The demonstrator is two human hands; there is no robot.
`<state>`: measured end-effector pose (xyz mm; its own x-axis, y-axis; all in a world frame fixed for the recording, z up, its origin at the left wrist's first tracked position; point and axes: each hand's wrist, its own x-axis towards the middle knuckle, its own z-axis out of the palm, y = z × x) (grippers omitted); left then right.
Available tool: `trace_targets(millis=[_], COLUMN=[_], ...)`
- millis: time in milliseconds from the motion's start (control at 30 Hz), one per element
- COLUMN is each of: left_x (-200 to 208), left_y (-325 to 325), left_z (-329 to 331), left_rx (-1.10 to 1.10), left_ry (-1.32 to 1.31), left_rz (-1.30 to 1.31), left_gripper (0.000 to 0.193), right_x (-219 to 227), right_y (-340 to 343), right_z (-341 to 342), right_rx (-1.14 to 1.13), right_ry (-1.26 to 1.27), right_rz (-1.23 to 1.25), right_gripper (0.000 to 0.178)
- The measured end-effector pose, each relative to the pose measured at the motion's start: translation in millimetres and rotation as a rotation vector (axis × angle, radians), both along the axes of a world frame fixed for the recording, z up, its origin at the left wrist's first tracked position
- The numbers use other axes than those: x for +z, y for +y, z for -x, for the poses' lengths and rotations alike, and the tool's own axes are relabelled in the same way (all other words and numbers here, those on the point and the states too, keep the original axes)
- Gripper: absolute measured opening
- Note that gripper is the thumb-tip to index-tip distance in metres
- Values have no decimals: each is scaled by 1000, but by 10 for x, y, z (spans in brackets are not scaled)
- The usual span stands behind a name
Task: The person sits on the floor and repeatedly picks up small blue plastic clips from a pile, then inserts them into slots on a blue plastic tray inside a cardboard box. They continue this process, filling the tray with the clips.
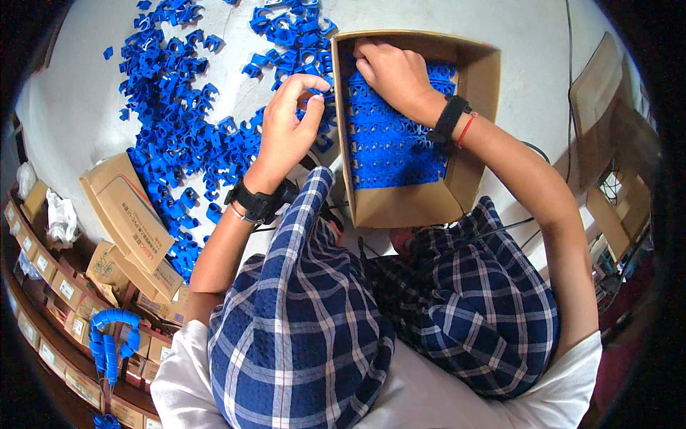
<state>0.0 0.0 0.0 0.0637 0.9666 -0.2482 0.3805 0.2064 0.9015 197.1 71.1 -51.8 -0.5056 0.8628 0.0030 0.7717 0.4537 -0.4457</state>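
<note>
My left hand is just outside the left wall of an open cardboard box. Its thumb and forefinger curl round a small blue plastic pipe clip, partly covered by the fingers. Inside the box, blue pipe clips lie in close, even rows. My right hand reaches in over the right wall, with its fingers bent down at the far left corner. What those fingertips grip, if anything, is hidden.
Loose blue clips spread over the pale floor at left and far. A folded carton lies at left, above shelves of small boxes. A blue chain of clips hangs there. Cardboard and a dark cable lie right.
</note>
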Motion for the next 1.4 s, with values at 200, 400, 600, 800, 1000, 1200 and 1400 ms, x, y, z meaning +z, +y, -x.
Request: trace_targets(millis=[200, 400, 600, 800, 1000, 1200, 1400], left_x=[-12, -22, -85, -262, -354, -483, -521], left_y=[15, 43, 68, 257, 611, 680, 643], left_z=[35, 66, 148, 417, 472, 218, 253], left_rx=[-20, -52, -52, -75, -282, -383, -396], left_ry=[7, 42, 100, 564, 681, 887, 740], left_rz=[-26, -49, -126, -270, -437, -261, -118], left_gripper=[13, 12, 13, 46, 99, 96, 95], right_x=[-89, -89, -1, 108, 285, 417, 483], right_y=[19, 32, 23, 33, -69, -154, -231], right_z=[30, 35, 59, 88, 89, 59, -63], right_rx=[-16, -32, -43, -58, -46, -33, -45], right_ry=[25, 18, -15, -28, 115, 212, 223], right_rz=[24, 114, 202, 286, 267, 260, 298], right_gripper=[13, 14, 17, 20, 18, 12, 11])
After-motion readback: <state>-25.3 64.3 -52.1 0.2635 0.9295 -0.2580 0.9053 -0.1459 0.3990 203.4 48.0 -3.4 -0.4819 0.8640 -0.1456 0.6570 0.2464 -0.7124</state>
